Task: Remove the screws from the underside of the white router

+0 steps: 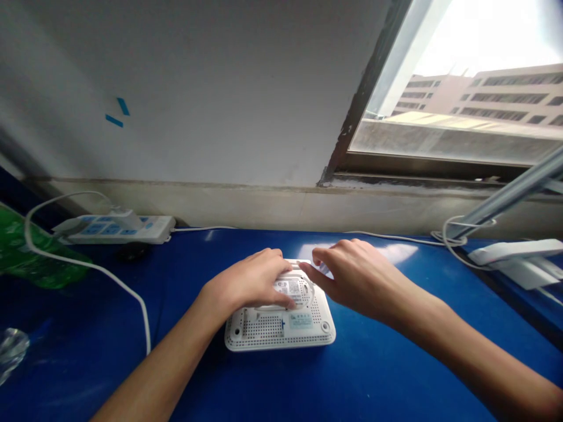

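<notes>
A white router (pixel 264 341) lies upside down on the blue table, its vent holes, printed labels and round feet facing up. My left hand (pixel 255 281) rests over its left side, the thumb on the label and the fingers curled toward the far edge, gripping it. A thin white curved strip or cable (pixel 311 296) loops round the label. Above the router's far right corner is my right hand (pixel 356 275), fingers bent and thumb reaching to the far edge. Whatever lies within the right fingers is hidden.
A white power strip (pixel 153 230) with a plug and white cable (pixel 127 287) sits at the left. Beside it lie a green bottle (pixel 39 252) and a dark round object (pixel 133 251). At right, another white power strip (pixel 519 252) stands near a metal pole (pixel 505 202).
</notes>
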`<state>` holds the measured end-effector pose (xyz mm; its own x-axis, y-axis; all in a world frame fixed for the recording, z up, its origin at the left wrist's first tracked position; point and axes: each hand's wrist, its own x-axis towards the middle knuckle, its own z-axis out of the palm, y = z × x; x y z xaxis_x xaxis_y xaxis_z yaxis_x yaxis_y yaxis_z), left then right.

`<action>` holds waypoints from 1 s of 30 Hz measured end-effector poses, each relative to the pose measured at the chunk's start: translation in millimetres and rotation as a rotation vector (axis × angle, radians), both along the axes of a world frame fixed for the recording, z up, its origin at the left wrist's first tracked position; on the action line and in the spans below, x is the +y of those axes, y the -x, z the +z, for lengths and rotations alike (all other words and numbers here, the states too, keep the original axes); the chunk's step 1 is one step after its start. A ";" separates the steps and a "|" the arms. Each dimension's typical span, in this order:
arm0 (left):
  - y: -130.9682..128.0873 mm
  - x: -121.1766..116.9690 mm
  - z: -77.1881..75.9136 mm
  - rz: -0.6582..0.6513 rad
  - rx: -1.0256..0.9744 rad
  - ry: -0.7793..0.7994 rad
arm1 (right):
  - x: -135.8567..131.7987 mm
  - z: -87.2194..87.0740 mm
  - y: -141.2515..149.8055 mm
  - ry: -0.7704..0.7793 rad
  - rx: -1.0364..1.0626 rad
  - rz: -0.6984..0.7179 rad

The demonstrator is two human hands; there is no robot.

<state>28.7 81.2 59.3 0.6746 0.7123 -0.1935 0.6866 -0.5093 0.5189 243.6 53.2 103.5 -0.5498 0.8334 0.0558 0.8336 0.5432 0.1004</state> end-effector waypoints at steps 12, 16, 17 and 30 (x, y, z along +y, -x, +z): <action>1.1 0.7 -2.1 -0.002 0.004 -0.020 | 0.2 -10.1 -2.9 -0.005 0.099 -0.072; 0.9 1.5 -3.1 0.011 -0.003 -0.032 | -0.9 -12.5 -7.0 0.048 0.121 -0.039; 0.8 1.4 -3.1 0.020 0.001 -0.034 | -2.1 -11.8 -8.3 0.072 0.164 0.012; 5.2 1.7 2.2 -0.023 -0.005 -0.001 | -6.7 -11.2 -10.2 0.116 0.237 0.053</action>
<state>23.5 82.8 61.4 0.6922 0.6965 -0.1892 0.6716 -0.5257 0.5220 253.8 46.5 92.3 -0.5761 0.8120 0.0939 0.7963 0.5834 -0.1595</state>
